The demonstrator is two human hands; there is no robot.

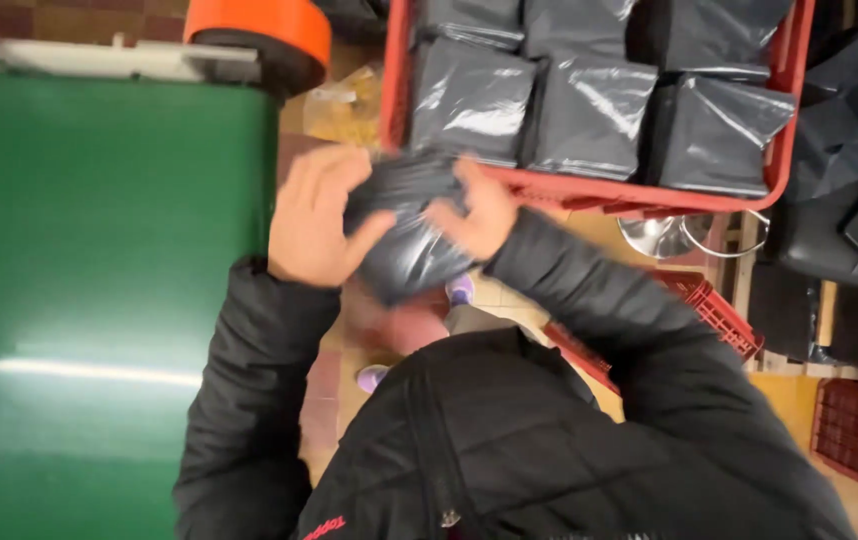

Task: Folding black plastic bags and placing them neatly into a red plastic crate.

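Both of my hands grip one dark grey plastic parcel bag [407,240] in front of my chest. My left hand [317,218] clasps its left side, fingers spread over the top. My right hand [477,212] presses on its right upper edge. The bag is blurred and crumpled. Just beyond it stands a red plastic crate [649,195] holding several similar grey bags [589,110], packed side by side. My black padded jacket sleeves [609,300] fill the lower part of the view.
A green conveyor belt [99,280] runs along the left, with an orange roller [264,30] at its far end. More red crates [709,310] lie on the floor at right. Black bags [849,130] pile up at the far right beside a metal stool base [669,235].
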